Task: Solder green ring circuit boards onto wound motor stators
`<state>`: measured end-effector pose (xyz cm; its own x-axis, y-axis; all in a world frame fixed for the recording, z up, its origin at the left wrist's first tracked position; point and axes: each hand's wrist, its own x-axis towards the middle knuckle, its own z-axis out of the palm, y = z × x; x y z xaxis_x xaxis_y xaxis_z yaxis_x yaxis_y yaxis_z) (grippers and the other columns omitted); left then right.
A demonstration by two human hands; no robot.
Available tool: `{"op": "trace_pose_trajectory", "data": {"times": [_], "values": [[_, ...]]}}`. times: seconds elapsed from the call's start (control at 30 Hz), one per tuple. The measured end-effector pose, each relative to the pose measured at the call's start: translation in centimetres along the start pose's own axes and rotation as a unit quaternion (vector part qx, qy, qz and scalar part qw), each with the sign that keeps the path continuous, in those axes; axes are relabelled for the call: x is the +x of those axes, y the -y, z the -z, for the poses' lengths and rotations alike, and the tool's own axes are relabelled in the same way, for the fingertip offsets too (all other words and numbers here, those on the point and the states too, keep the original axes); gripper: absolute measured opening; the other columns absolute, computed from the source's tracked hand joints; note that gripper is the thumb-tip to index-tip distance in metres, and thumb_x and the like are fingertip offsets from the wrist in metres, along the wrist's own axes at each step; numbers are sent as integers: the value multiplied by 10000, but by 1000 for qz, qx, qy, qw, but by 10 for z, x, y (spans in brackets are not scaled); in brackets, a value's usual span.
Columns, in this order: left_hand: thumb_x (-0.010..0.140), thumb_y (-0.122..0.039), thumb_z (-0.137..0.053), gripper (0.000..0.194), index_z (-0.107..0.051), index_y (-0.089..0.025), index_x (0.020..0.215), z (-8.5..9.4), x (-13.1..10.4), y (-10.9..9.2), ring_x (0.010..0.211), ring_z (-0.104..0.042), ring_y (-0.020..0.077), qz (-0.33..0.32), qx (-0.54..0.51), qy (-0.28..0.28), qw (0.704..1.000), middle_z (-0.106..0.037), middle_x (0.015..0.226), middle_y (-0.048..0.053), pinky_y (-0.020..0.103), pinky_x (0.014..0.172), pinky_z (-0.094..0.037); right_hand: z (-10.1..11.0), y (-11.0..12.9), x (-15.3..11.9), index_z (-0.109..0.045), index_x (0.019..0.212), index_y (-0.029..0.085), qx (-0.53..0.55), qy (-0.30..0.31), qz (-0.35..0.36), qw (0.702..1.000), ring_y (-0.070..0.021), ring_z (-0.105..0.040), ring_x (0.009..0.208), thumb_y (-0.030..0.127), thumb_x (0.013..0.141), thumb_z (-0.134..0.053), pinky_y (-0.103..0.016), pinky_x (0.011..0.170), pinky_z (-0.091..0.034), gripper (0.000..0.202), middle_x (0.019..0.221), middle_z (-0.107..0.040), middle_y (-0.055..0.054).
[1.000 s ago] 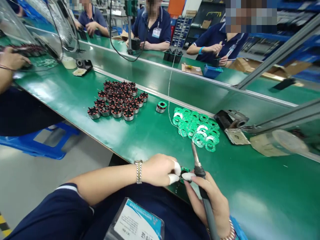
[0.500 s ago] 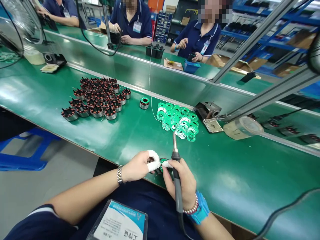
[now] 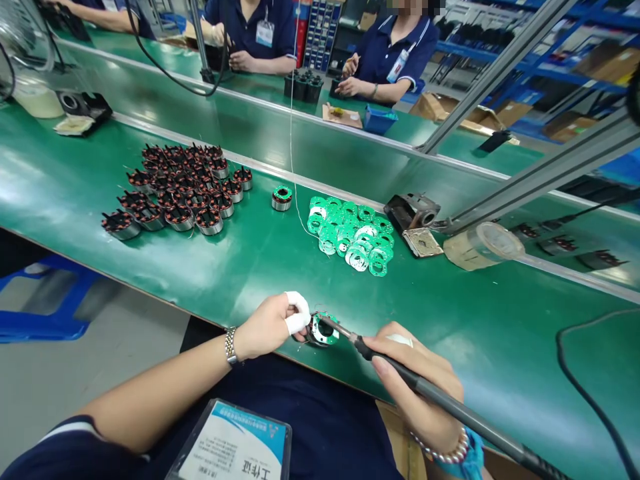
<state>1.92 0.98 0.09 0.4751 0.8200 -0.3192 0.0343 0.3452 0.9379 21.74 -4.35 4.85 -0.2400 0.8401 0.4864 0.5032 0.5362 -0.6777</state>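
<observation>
At the table's front edge, my left hand (image 3: 274, 323) grips a motor stator (image 3: 323, 330) by its left side, thumb and forefinger in white finger cots. A green ring-shaped circuit board lies on top of that stator. My right hand (image 3: 425, 380) is closed around the handle of a soldering iron (image 3: 395, 367). The iron's tip reaches the upper part of the board, close to my left fingertips; whether it touches cannot be told. Further back stand one stator with a green board (image 3: 281, 198) and a loose pile of green ring boards (image 3: 350, 233).
Several copper-wound stators (image 3: 175, 190) stand grouped at the left. A soldering iron stand (image 3: 415, 223) with a sponge and a tape roll (image 3: 483, 245) sit right of the boards. A thin wire hangs down near the pile. Co-workers sit across the metal rail.
My right hand has moved right and swung the iron from pointing upward to pointing left at the board. Its fingers have left the stator, which my left hand still holds.
</observation>
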Motion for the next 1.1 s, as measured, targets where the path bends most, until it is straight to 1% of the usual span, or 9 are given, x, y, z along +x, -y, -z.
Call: {"op": "trace_pose_trajectory", "data": {"times": [0.2,0.4,0.53,0.7,0.93,1.03,1.1], "values": [[693,-229,-547,109,-484,-156,642,-1,0,0,534,-576,116,-4,5,-9,1000,-555,553,-21,247,553,-487,1,3,1,-643,876,159,-2,33,20,999,-141,-539,563,52,730,-521,-273,509,-468,218,588,-581,-28],[682,-209,-533,86,-484,-155,637,-3,0,-1,532,-572,110,-10,11,-17,1000,-556,551,-25,240,552,-478,0,2,-1,-640,885,172,-21,34,59,997,-149,-533,578,53,709,-531,-280,508,-476,239,594,-553,-25],[679,-189,-527,68,-482,-158,638,-3,-1,0,527,-570,108,-9,9,-23,1000,-556,544,-28,238,550,-476,1,3,-2,-636,876,187,-44,37,59,997,-148,-538,581,58,715,-528,-272,492,-469,233,612,-560,-26],[684,-186,-516,68,-473,-159,638,-3,-1,-1,524,-568,111,-12,15,-23,1000,-556,548,-25,245,553,-478,-1,3,0,-628,897,182,-33,39,72,996,-144,-533,584,48,716,-525,-274,501,-478,248,608,-551,-22],[684,-187,-512,67,-468,-160,641,-3,-1,-1,525,-565,113,-12,26,-26,999,-543,548,-28,248,555,-475,5,1,-2,-622,900,198,-57,22,54,997,-147,-557,597,73,740,-525,-274,510,-478,225,625,-561,-20],[683,-183,-517,70,-470,-160,637,-3,-1,-1,524,-561,108,-16,20,-25,999,-537,549,-31,244,556,-473,5,-2,-4,-601,961,201,-62,12,55,996,-162,-582,623,121,776,-531,-285,529,-491,213,650,-583,-28],[681,-184,-523,74,-471,-160,634,-3,-1,-1,528,-560,106,-18,15,-24,999,-534,549,-33,240,556,-472,2,-7,-4,-575,1005,202,-60,-1,48,997,-172,-600,657,161,812,-516,-293,560,-503,205,668,-599,-32]]}}
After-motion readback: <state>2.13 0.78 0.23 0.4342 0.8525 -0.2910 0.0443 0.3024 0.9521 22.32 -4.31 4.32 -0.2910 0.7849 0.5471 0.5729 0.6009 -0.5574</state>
